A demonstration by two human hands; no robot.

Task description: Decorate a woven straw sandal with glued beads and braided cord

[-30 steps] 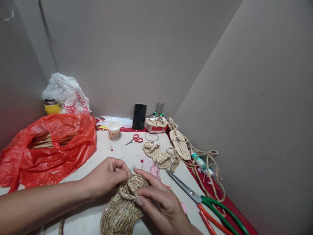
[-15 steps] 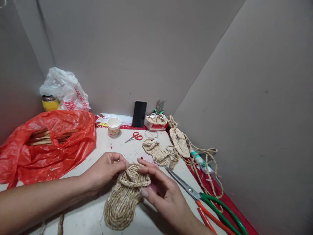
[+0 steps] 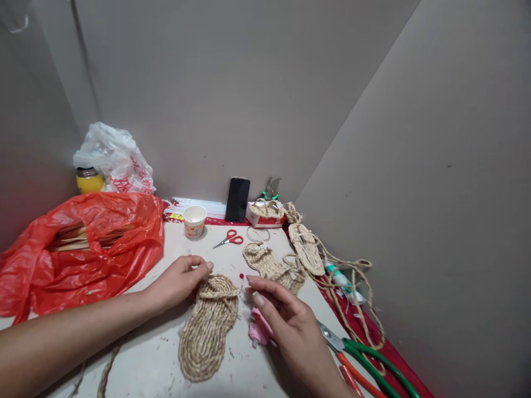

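A woven straw slipper (image 3: pixel 205 337) lies sole-down on the white table top, with a braided strap across its upper end. My left hand (image 3: pixel 182 282) is beside that end, thumb and fingers pinched together; whatever they hold is too small to make out. To the slipper's right, my right hand (image 3: pixel 286 320) is off it, with thumb and index finger a little apart and nothing visible between them. Partly hidden behind the right hand is a pink plastic tool (image 3: pixel 260 329) with a small pale tip. A red bead (image 3: pixel 241 276) shows just beyond the fingertips.
Large shears (image 3: pixel 357 354) with green and orange handles lie right. Behind are small red scissors (image 3: pixel 234 237), a paper cup (image 3: pixel 194 224), a phone (image 3: pixel 238 200) and another woven slipper (image 3: pixel 265 262). A red plastic bag (image 3: pixel 136 260) of straw fills the left; braided cord (image 3: pixel 354 271) trails right.
Both hands have come away from the slipper's strap, the right one moving right. The slipper now lies flatter, its strap lower, and more of the pink tool shows.
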